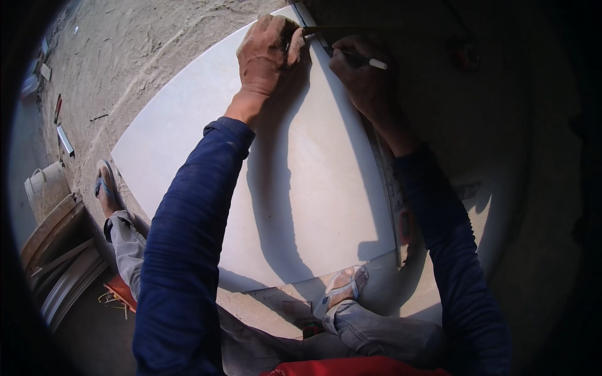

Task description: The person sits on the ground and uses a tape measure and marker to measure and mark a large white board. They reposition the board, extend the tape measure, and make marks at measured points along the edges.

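A large pale floor tile (324, 188) lies flat on the dusty ground before me, with the shadow of my arm across it. At its far end, my left hand (268, 51) presses near the edge and pinches a thin yellowish tape measure blade (338, 29). This blade runs off to the right into deep shade, where a dark tape measure case (464, 54) is faintly visible. Just right of the tile's edge, my right hand (362, 66) grips a marker pen (377, 63) with a white end. Its tip is hidden by the fingers. A dark line (299, 15) crosses the tile's far corner.
On the left lie red-handled pliers (58, 108), a metal bar (66, 141) and a whitish bucket (47, 188). Stacked curved-looking boards (70, 286) and an orange container (121, 292) stand near my left leg. My sandalled feet flank the tile. Shade obscures the right side.
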Demonstrator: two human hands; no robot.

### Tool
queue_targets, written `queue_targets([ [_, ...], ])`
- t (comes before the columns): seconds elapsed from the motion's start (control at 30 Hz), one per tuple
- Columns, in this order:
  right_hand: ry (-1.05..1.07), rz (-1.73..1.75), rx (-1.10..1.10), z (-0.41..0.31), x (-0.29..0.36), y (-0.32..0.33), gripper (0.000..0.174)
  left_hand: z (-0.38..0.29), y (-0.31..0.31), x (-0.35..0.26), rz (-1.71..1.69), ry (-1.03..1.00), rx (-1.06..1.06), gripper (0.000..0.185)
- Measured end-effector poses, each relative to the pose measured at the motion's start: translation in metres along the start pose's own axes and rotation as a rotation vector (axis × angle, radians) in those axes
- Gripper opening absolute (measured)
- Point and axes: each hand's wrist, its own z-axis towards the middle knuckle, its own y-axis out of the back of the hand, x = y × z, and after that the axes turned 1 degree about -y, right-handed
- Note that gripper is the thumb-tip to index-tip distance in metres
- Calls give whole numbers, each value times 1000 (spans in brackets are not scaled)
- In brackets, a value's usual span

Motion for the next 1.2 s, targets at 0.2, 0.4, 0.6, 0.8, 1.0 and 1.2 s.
queue_targets([
  [0.2,-19,40,4,1,1,0,12,-1,1,0,-40,-1,12,25],
  [0.4,-41,14,9,1,3,2,12,-1,0,1,-4,4,14,25],
  [0.6,-144,113,0,1,2,-2,14,-1,1,-2,-34,23,27,19],
  [0.8,-78,57,-16,5,0,-5,19,1,1,-5,-44,-11,-34,10],
  [1.0,-36,1,-23,4,-1,-6,17,0,3,-10,-53,49,-24,15],
  [1.2,-120,15,-11,2,-1,-9,14,0,5,-9,-64,73,19,21],
])
